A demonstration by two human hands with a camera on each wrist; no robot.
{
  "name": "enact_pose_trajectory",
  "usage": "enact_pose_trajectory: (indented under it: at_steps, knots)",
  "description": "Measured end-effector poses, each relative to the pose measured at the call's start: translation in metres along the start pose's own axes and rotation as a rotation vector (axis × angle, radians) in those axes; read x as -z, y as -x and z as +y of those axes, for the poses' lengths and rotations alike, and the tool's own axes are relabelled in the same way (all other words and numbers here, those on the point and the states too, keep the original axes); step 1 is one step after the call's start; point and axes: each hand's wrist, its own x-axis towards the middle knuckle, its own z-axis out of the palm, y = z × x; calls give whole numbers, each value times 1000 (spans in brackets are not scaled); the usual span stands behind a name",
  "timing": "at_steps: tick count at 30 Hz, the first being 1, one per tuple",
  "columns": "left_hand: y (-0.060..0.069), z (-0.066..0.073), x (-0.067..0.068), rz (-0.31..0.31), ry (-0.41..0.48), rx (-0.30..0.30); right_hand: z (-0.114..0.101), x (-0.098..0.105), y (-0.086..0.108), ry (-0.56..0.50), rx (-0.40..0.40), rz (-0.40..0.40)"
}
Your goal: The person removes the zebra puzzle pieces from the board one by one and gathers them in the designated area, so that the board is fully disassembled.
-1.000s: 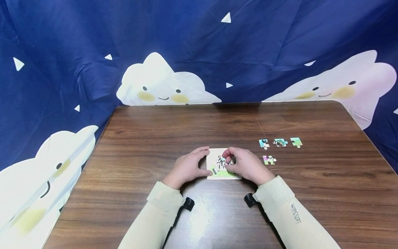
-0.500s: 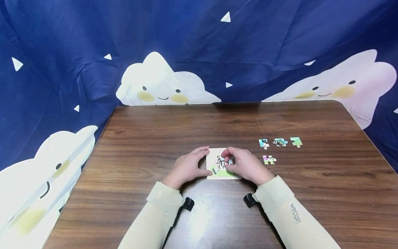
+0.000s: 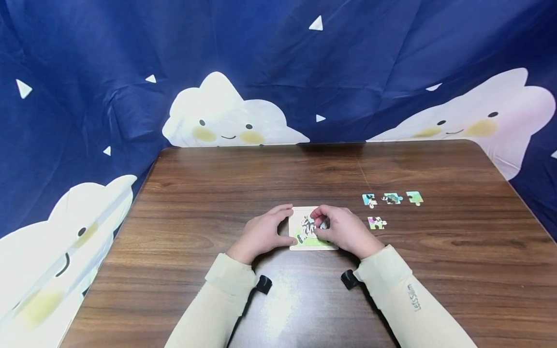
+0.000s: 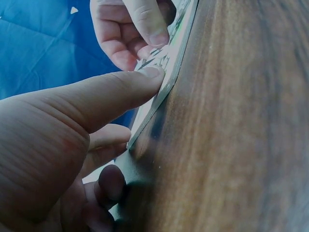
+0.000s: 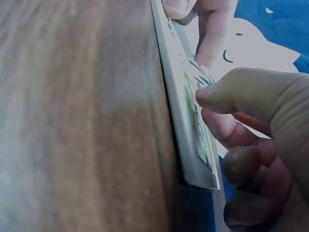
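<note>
A small white-framed jigsaw board (image 3: 298, 221) with a zebra picture and a green lower strip lies on the table between both hands. My left hand (image 3: 263, 234) holds its left edge, thumb near the front corner and fingers at the back corner. Above the board, my right hand (image 3: 345, 230) pinches a black-and-white striped puzzle piece (image 5: 199, 74) between thumb and forefinger. In the right wrist view that piece stands tilted up from the board surface. Fingers hide part of the board's right side.
To the right on the brown wooden table (image 3: 209, 193) lie several loose puzzle pieces, among them a green one (image 3: 415, 198), a blue-and-green one (image 3: 392, 198) and a pink-and-green one (image 3: 376, 223). A blue cloth (image 3: 348, 58) with clouds hangs behind the table.
The striped piece under my right fingers shifts and tilts slightly over the board. Both hands stay almost in the same place, and the left keeps its hold.
</note>
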Motion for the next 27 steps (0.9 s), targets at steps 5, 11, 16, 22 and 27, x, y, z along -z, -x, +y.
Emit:
enact_pose_trajectory:
  at_steps: [5, 11, 16, 22, 27]
  knots:
    - [-1, 0, 0, -10, -2, 3, 2, 2, 2, -31, -11, 25]
    - [-1, 0, 1, -16, 1, 11, 9, 8, 6, -46, -2, 73]
    - [0, 0, 0, -10, -3, 10, 18, 14, 14, -49, -7, 82]
    - [0, -1, 0, 1, -18, 4, 32, 25, 24, -77, -41, 72]
    - [0, -1, -1, 4, -15, -3, 45, 34, 31, -90, -45, 67]
